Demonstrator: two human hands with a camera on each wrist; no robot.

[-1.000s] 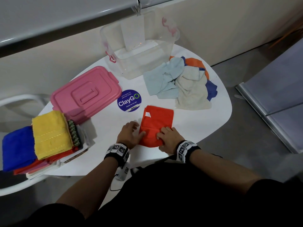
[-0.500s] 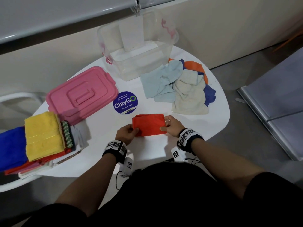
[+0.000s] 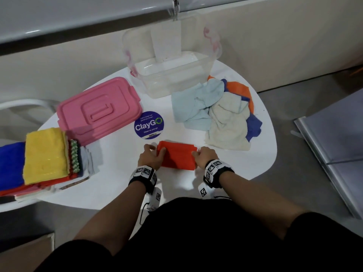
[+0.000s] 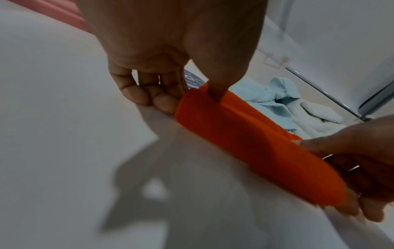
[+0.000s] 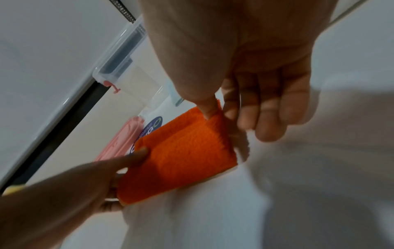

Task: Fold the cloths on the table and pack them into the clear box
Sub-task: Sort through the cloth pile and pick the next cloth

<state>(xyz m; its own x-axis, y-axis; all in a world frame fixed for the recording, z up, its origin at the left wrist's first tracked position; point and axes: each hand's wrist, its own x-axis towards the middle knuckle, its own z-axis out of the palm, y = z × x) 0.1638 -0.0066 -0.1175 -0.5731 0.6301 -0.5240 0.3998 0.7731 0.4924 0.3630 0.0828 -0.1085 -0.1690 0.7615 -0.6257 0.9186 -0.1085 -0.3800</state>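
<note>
Orange cloth (image 3: 177,156) folded into a band; pinched at both ends.

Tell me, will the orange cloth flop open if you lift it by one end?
Probably it droops: the orange cloth is soft terry, curving between the left hand and right hand pinching its ends. It looks light. The folds may slip open, since nothing but the pinches seems to hold them.

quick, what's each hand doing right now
Left hand: pinches the left end of the folded orange cloth.
Right hand: pinches the cloth's right end.
</note>
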